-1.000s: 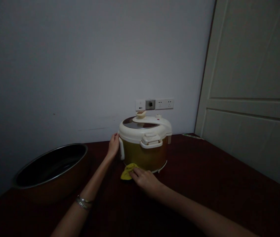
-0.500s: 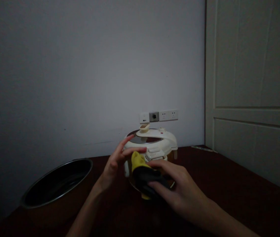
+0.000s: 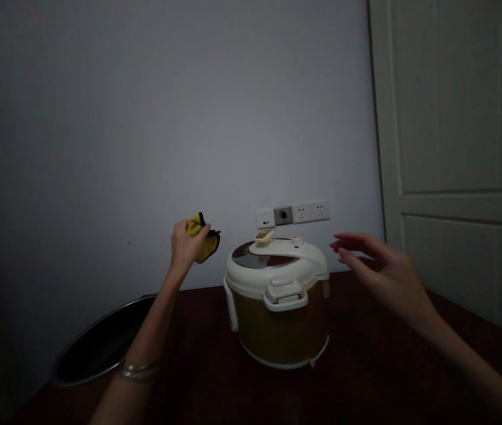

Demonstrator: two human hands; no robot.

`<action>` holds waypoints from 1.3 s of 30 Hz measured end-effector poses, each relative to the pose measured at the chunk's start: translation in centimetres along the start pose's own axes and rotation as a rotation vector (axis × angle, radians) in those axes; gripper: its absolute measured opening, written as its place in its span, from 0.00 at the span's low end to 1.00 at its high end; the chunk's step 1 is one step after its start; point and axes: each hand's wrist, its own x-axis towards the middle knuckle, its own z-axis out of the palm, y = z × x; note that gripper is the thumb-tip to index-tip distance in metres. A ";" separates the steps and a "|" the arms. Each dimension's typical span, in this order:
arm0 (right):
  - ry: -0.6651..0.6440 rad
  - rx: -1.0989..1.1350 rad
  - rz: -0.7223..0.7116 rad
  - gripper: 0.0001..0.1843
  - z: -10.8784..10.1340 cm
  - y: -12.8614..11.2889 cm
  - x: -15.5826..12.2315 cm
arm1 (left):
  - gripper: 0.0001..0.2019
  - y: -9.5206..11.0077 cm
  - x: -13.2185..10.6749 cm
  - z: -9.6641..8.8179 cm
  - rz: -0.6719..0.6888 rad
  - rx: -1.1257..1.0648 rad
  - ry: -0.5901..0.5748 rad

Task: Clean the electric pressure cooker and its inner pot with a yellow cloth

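Observation:
My left hand (image 3: pixel 185 248) is closed on a yellow cloth with black edging (image 3: pixel 206 243), held up to the left of the electric pressure cooker (image 3: pixel 277 301). The cooker has a white lid with a knob on top, a side handle facing me and a gold-brown body; its lid is on. My right hand (image 3: pixel 377 268) hovers to the right of the lid, apart from it. Its fingers are bent and spread, with nothing in them.
A dark round pot (image 3: pixel 104 342) with a metal rim stands at the left, partly behind my left forearm. Wall sockets (image 3: pixel 310 212) sit behind the cooker. A pale panelled door (image 3: pixel 463 206) borders the dark red table (image 3: pixel 357 354) on the right.
The cloth has passed from my right hand to my left, which has risen leftwards. My right hand has moved off to the right, leaving the cooker's front in full view.

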 end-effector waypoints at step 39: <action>-0.185 -0.038 0.310 0.24 5.2 13.9 0.4 | 0.18 12.4 -12.7 10.0 1.248 0.333 -1.148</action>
